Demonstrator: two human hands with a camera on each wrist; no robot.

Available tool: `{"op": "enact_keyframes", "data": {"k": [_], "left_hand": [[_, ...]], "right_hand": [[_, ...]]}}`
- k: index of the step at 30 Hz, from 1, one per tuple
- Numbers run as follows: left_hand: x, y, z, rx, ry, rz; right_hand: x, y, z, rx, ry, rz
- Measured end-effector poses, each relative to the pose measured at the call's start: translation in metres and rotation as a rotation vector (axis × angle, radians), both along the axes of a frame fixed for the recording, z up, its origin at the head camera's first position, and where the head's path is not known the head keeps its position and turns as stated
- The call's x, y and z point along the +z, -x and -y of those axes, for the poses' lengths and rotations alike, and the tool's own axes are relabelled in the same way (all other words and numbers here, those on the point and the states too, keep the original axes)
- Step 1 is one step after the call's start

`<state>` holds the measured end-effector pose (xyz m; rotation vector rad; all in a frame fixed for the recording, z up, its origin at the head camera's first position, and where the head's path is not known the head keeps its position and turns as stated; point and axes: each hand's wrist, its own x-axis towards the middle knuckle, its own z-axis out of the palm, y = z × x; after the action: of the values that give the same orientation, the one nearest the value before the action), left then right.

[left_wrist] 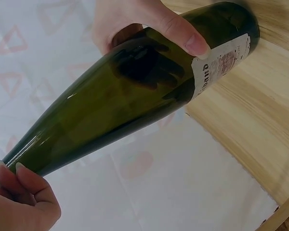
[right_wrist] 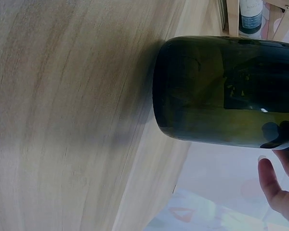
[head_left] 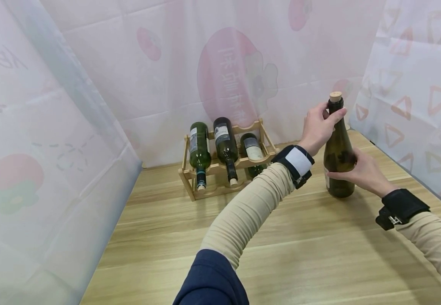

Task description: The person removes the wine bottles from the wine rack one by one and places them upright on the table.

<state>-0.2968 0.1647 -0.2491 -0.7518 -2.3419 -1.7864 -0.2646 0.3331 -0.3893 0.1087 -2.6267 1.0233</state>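
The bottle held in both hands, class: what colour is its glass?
The held bottle is dark olive green, showing best in the left wrist view.

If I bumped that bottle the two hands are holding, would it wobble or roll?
Unsupported, the bottle might tip if bumped up high, because it's tall and narrow. Its round sides suggest it would roll once lying down. It looks like smooth, shiny glass, so it may slip or break.

Partial "band" on held bottle's (left_wrist: pixel 101 113) label (left_wrist: pixel 217 66), mirrored characters (head_left: pixel 230 84) on curtain (head_left: pixel 171 80).
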Motion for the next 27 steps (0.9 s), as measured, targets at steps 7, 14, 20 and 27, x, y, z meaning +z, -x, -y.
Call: {"op": "enact_keyframes", "data": {"k": [7,14,20,27], "left_hand": [[-0.0027,0.0002,0.0012,-0.001,0.007,0.002],[-0.0025,0.0007,0.0036,0.003,0.023,-0.013],[-0.0007,0.0036,0.0038,-0.011,0.029,-0.034],[-0.0022,0.0047,0.0029,0.002,0.068,-0.041]], "right_hand": [[-0.0017,-0.0005,0.001,-0.012,-0.017,0.0],[-0.0006,-0.0006,0.0022,-0.006,-0.007,0.032],[0.0005,0.001,0.0006,0.0,-0.01,0.048],[-0.002,0.0008,0.0005,0.004,-0.013,0.063]]}}
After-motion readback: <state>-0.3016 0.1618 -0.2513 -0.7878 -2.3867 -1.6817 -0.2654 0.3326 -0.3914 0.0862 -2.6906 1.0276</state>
